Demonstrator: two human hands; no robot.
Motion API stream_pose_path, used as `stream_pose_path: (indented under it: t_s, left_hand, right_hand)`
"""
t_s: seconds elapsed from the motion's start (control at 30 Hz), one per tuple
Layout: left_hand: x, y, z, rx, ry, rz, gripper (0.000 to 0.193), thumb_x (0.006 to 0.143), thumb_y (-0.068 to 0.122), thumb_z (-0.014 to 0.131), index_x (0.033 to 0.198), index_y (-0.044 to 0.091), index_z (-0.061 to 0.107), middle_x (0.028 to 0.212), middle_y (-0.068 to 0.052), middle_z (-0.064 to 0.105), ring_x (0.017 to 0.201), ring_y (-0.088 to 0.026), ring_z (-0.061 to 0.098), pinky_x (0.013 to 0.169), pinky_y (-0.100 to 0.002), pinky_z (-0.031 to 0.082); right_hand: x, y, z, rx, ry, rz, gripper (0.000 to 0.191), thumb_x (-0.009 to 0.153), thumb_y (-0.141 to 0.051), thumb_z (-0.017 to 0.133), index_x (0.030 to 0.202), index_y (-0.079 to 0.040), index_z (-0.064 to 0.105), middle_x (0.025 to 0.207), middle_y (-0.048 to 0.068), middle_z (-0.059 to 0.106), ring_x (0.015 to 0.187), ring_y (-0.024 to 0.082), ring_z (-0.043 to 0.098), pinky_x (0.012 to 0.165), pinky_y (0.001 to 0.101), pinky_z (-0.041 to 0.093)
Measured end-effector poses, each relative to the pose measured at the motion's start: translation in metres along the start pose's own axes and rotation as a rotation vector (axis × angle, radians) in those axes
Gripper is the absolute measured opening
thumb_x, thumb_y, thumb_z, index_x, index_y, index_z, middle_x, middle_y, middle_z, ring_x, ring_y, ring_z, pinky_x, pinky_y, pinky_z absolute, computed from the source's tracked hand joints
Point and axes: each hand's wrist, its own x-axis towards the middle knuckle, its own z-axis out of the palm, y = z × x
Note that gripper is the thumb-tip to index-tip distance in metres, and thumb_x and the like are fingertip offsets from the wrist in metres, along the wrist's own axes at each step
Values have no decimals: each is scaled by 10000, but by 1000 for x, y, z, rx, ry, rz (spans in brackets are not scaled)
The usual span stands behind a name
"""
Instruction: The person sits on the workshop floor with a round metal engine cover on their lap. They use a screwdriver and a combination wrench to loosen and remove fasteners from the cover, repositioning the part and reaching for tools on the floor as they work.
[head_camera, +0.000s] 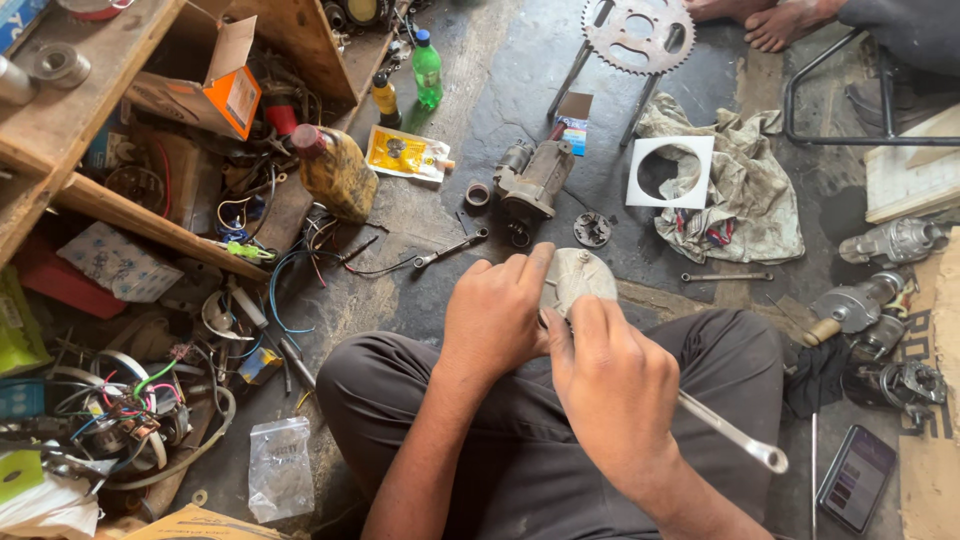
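I sit on the floor with a round grey metal cover held over my lap. My left hand grips its left side, fingers curled over the rim. My right hand is closed on a silver spanner whose handle sticks out to the lower right; its working end is hidden between my hands at the cover. A starter motor body lies on the floor just beyond, with a small round plate beside it.
A combination spanner and another spanner lie on the floor. A dirty rag, white gasket sheet, sprocket, oil bottle, more motors and a phone surround me. Wires and shelves crowd the left. Another person's feet rest at top.
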Motion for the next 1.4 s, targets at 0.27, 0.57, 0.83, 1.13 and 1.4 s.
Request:
stream_pose_path:
  t_s: [0.27,0.57,0.83,1.13,1.4]
  left_hand:
    - [2,2,-2,-7,-5,8,1042,481,660,846,1247,-5,602,819,-105,643,735,-287,657,672,-399,482]
    - [5,4,-8,-14,-22,-33,1079,465,708,870,1223,-12,605,831,-104,660,741,-274,670,665,-380,486]
    - [1,1,-3,-7,10,2,1033,493,618,887,1267,6,586,828,-90,636,749,-284,660,679,-389,477]
    - [2,3,-5,14,-22,-18,1004,476,572,888,1266,32,583,840,-83,634,744,-286,662,683,-393,488]
    - [3,5,-26,-185,151,134,763,609,416,875,1259,107,620,1225,-89,704,1054,-262,687,864,-395,516]
  right_hand:
    - [55,65,-9,899,-380,-350,168,818,-127,804,868,-35,672,800,47,688,714,205,685,638,324,532]
    - [43,67,-22,548,-164,-14,247,708,-113,873,881,-17,725,707,66,651,561,197,549,527,342,442]
    - [4,38,5,616,-40,-11,191,833,-107,815,967,-32,701,846,46,684,651,132,622,596,270,486]
    - [6,51,0,713,-254,68,416,780,-37,846,1179,-31,731,915,34,650,609,93,501,568,240,445]
    - [3,60,10,872,-205,-31,192,854,-7,727,1045,-19,736,948,25,637,664,66,463,586,233,399]
